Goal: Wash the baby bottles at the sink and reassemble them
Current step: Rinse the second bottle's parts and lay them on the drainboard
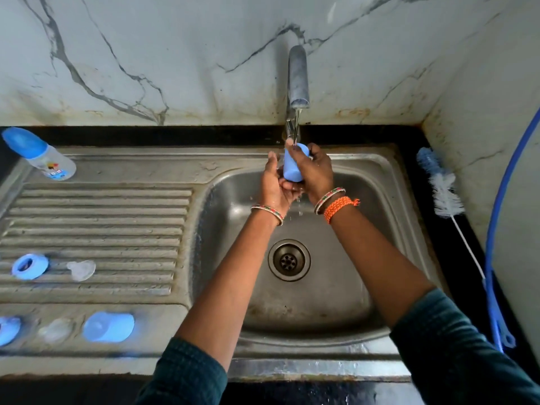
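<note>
Both hands are over the sink basin (344, 290), under the running tap (298, 80). My right hand (314, 175) grips a blue bottle cap (292, 168) with its open end up in the water stream. My left hand (273, 185) cups the cap's lower end from the left. An assembled baby bottle (39, 153) with a blue cap lies at the back left. On the drainboard (117, 217) lie a blue screw ring (29, 266) and a clear teat (81, 269). Nearer the front are another blue cap (108, 326), a second clear teat (55, 329) and a blue ring (8, 330).
A blue-and-white bottle brush (441, 188) lies on the black counter right of the sink, its handle running toward me. A blue hose (493, 229) hangs along the right wall. The drain (289, 260) sits mid-basin. A marble wall backs the sink.
</note>
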Tool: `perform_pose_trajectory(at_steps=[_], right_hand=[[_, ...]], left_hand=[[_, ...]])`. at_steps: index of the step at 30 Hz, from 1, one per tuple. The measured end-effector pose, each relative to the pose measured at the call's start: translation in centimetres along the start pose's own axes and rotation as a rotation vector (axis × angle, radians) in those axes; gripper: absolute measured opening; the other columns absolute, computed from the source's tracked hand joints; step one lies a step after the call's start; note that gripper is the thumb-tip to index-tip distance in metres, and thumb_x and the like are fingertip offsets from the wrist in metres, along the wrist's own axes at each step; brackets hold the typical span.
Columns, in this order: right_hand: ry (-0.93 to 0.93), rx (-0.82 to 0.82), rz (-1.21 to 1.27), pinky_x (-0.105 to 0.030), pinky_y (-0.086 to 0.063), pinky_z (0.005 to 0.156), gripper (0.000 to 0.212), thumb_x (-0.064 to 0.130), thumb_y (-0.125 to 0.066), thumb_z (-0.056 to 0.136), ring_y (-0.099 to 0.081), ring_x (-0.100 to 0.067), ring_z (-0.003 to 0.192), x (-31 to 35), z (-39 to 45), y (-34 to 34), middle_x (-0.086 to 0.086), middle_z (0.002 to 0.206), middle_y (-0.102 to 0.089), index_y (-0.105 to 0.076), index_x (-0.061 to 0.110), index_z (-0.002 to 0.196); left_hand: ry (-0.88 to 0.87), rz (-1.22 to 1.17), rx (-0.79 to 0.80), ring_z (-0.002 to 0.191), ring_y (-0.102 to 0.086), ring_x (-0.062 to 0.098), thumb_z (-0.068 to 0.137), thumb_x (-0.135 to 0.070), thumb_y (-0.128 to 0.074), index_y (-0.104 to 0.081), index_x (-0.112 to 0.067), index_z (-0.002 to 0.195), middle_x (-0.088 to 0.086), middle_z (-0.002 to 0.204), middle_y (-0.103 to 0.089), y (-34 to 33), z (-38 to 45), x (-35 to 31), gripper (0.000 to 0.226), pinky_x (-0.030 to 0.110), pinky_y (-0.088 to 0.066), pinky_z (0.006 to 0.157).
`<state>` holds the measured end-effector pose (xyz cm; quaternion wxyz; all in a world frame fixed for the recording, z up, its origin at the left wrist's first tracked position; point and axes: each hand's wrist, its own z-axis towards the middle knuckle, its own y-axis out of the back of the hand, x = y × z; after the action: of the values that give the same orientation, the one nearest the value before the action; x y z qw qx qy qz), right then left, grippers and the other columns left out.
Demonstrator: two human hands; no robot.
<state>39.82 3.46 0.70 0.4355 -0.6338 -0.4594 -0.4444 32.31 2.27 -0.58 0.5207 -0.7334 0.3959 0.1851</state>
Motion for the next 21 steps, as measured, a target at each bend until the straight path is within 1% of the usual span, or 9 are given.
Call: perform_pose_trajectory(at_steps=[3, 5, 7, 9, 11, 13, 15, 18, 21], right_hand=[[0.042, -0.099, -0.196, -0.032, -0.055, 0.069, 0.023, 0.035, -0.067, 0.087, -0.062, -0.018, 0.073, -0.6, 0.7, 0.0, -0.013, 0.083, -0.067, -0.060, 0.017, 0.075], [0.143, -0.128, -0.314, -0.017, -0.050, 0.066, 0.025, 0.040, -0.056, 0.093, -0.060, -0.008, 0.071, -0.8, 0.8, 0.2, -0.007, 0.086, -0.069, -0.066, 0.020, 0.081], [0.250, -0.070, -0.409, -0.013, -0.045, 0.065, 0.028, 0.036, -0.044, 0.100, -0.058, -0.007, 0.075, -0.7, 0.7, 0.2, 0.000, 0.088, -0.066, -0.067, 0.021, 0.094], [0.268, 0.093, -0.434, -0.022, -0.047, 0.081, 0.024, 0.029, -0.041, 0.102, -0.060, -0.012, 0.095, -1.0, 0.6, 0.1, 0.001, 0.108, -0.064, -0.060, 0.023, 0.115], [0.206, 0.175, -0.343, -0.031, -0.045, 0.099, 0.036, 0.021, -0.050, 0.098, -0.056, -0.017, 0.115, -1.0, 0.4, 0.0, -0.004, 0.129, -0.058, -0.051, 0.018, 0.133], [0.215, 0.100, -0.328, -0.036, -0.045, 0.103, 0.042, 0.020, -0.059, 0.093, -0.056, -0.018, 0.117, -0.9, 0.2, 0.1, -0.005, 0.130, -0.058, -0.052, 0.016, 0.134], [0.326, 0.051, -0.493, -0.036, -0.048, 0.097, 0.039, 0.030, -0.063, 0.090, -0.061, -0.015, 0.110, -0.7, -0.1, 0.2, -0.001, 0.120, -0.066, -0.060, 0.021, 0.127], [0.405, 0.100, -0.702, -0.037, -0.052, 0.087, 0.032, 0.045, -0.055, 0.092, -0.066, -0.014, 0.100, 0.2, -0.4, 0.0, 0.004, 0.106, -0.072, -0.065, 0.034, 0.120], [0.350, 0.208, -0.643, -0.037, -0.047, 0.098, 0.036, 0.034, -0.047, 0.099, -0.059, -0.015, 0.115, 0.6, -0.3, -0.1, 0.002, 0.126, -0.063, -0.052, 0.032, 0.134]], left_hand=[[-0.120, 0.399, -0.103, 0.059, -0.064, 0.011, 0.096, -0.047, -0.043, -0.054, -0.012, 0.114, 0.009, 0.091, -0.063, 0.3, 0.4, 1.2, 0.040, 0.025, -0.054, 0.055], [-0.177, 0.479, -0.160, 0.066, -0.068, 0.013, 0.097, -0.045, -0.042, -0.050, -0.012, 0.121, 0.008, 0.095, -0.066, 0.2, 0.5, 1.7, 0.041, 0.029, -0.056, 0.056], [-0.143, 0.400, -0.169, 0.067, -0.068, 0.012, 0.100, -0.048, -0.031, -0.048, -0.014, 0.123, 0.009, 0.098, -0.066, -0.1, 0.5, 1.7, 0.044, 0.028, -0.055, 0.055], [-0.045, 0.294, -0.138, 0.071, -0.065, 0.013, 0.100, -0.052, -0.022, -0.050, -0.013, 0.129, 0.014, 0.105, -0.064, -0.5, 0.5, 1.2, 0.056, 0.026, -0.053, 0.058], [0.052, 0.239, -0.105, 0.065, -0.061, 0.009, 0.099, -0.051, -0.022, -0.056, -0.013, 0.121, 0.012, 0.096, -0.064, -0.6, 0.5, 0.3, 0.056, 0.023, -0.050, 0.054], [0.150, 0.132, -0.090, 0.074, -0.062, 0.013, 0.098, -0.049, -0.028, -0.061, -0.018, 0.101, 0.005, 0.089, -0.066, -0.7, 0.6, -0.6, 0.045, 0.027, -0.050, 0.062], [0.165, -0.046, -0.101, 0.081, -0.061, 0.018, 0.096, -0.051, -0.031, -0.061, -0.018, 0.093, 0.004, 0.084, -0.067, -1.0, 0.5, -1.1, 0.045, 0.030, -0.049, 0.071], [0.064, -0.145, -0.075, 0.088, -0.062, 0.017, 0.095, -0.055, -0.036, -0.060, -0.017, 0.098, 0.003, 0.092, -0.066, -0.9, 0.4, -0.7, 0.045, 0.032, -0.049, 0.082], [-0.018, -0.007, -0.024, 0.089, -0.065, 0.012, 0.098, -0.053, -0.033, -0.059, -0.019, 0.110, -0.001, 0.095, -0.070, 0.0, 0.4, -0.2, 0.045, 0.029, -0.050, 0.080]])
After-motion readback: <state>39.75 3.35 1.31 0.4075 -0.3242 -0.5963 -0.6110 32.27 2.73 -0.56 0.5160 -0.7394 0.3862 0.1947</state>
